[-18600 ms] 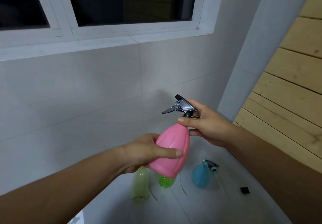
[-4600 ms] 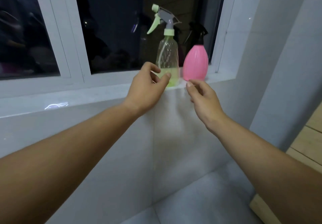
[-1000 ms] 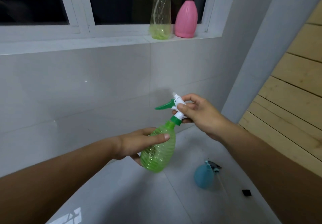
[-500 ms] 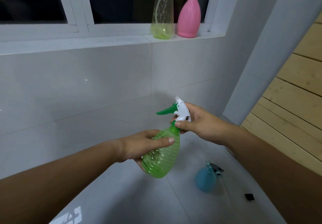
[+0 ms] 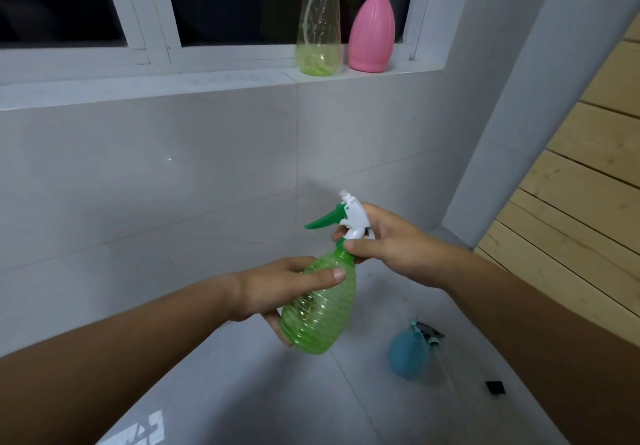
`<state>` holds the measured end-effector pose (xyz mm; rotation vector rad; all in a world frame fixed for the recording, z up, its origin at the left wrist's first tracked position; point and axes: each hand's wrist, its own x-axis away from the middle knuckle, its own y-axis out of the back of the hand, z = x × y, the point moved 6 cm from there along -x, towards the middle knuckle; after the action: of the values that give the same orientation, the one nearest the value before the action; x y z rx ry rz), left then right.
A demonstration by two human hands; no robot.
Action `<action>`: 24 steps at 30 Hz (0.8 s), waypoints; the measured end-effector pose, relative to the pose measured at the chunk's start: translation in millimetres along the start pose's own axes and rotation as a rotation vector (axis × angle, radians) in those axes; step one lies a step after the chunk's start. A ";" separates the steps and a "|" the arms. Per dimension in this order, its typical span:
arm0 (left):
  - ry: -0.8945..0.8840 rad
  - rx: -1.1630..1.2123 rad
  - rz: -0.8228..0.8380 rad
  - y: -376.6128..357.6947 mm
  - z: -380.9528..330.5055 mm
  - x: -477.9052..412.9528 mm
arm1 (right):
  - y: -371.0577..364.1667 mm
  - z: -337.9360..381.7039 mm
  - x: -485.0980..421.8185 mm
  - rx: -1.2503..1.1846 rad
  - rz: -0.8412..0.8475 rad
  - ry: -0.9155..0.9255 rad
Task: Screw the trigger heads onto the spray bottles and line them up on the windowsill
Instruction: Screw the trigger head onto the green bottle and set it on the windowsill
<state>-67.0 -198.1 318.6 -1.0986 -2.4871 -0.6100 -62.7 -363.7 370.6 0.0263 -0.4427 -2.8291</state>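
My left hand [image 5: 282, 288] grips the ribbed body of a clear green spray bottle [image 5: 320, 313], held tilted in front of me. Its white trigger head with a green lever [image 5: 349, 219] sits on the neck, and my right hand [image 5: 388, 243] pinches the collar at the neck. On the windowsill [image 5: 207, 79] a tall pale-green bottle [image 5: 318, 28] and a pink bottle [image 5: 371, 34] stand side by side, their heads partly cut off by the frame's top. A blue bottle [image 5: 407, 354] lies on the floor with a trigger head [image 5: 429, 335] at its neck.
A small black piece [image 5: 495, 387] lies on the grey floor tiles to the right of the blue bottle. A wooden slatted wall [image 5: 588, 184] rises at the right. A grey tiled wall stands below the sill.
My right hand has slid down from the trigger head's top to the collar at the neck. The green bottle has stayed in my left hand, and my view has drifted slightly.
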 end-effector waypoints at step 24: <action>0.001 -0.009 -0.027 -0.2 -1.0 -3.1 | -2.2 -5.4 -4.2 0.055 -0.086 -0.025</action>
<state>-65.1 -200.7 317.9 -1.0691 -2.5049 -0.6299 -58.9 -362.1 364.7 0.0221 -0.5368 -2.9038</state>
